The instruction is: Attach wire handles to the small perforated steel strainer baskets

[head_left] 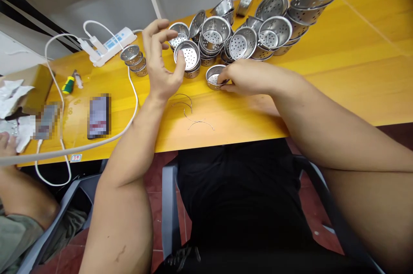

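Right hand: pinched the wall of a small perforated metal cup, with fingers inside the rim and the thumb outside. The cup stood upright on the yellow tabletop, in front of the main cluster of similar cups.

Left hand: thumb and fingers spread apart, nothing held between them. The thumb tip overlapped a two-cup stack just left of the pinched cup (contact could not be told from this angle).

Nearer the table's front edge lay several thin curved wires, some crossing. Behind the hands, more perforated cups were nested or tipped against each other; the tallest stack leaned at the right end of the cluster. A separate short stack stood left of the left hand, near a white power strip with plugs in it.

Farther left: a phone, its screen pixelated, and a green-and-yellow handle. Another person's hand showed at the left edge, beside crumpled white paper
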Available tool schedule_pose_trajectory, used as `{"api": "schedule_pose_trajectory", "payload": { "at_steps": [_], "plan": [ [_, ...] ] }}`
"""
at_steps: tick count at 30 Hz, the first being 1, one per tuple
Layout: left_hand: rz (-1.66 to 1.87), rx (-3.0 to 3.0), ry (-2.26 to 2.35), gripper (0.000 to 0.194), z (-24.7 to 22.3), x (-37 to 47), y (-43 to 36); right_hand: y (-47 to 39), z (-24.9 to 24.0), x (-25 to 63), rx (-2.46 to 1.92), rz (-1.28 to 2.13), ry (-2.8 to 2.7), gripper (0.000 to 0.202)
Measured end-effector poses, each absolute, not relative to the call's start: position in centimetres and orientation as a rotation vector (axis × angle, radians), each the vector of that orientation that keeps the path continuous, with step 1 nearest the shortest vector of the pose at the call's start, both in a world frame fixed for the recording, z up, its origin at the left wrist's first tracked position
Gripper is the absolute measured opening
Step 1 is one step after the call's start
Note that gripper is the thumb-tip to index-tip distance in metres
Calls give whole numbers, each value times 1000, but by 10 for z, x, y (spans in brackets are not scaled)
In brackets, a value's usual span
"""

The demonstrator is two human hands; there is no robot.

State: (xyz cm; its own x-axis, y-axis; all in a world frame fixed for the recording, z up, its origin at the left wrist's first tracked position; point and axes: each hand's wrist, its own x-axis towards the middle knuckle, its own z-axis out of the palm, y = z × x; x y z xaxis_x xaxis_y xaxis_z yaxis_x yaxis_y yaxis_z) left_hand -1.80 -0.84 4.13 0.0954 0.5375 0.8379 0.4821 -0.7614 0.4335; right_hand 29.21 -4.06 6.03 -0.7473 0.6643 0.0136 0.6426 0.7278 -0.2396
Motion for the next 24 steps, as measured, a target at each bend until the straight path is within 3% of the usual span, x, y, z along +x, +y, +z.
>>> {"api": "schedule_pose_trajectory", "payload": {
  "at_steps": [9, 16, 24],
  "plan": [
    [1763, 2372, 995, 69, 50, -10, -20, -70, 93, 288, -836, 443, -2494, 23],
    [1350, 2595, 846, 96, 43, -9, -20, -68, 75, 277, -668, 373, -2304, 22],
    [1374, 2651, 787, 92, 46, -6, -22, -64, 67, 276, -540, 322, -2261, 20]
  ]
}}
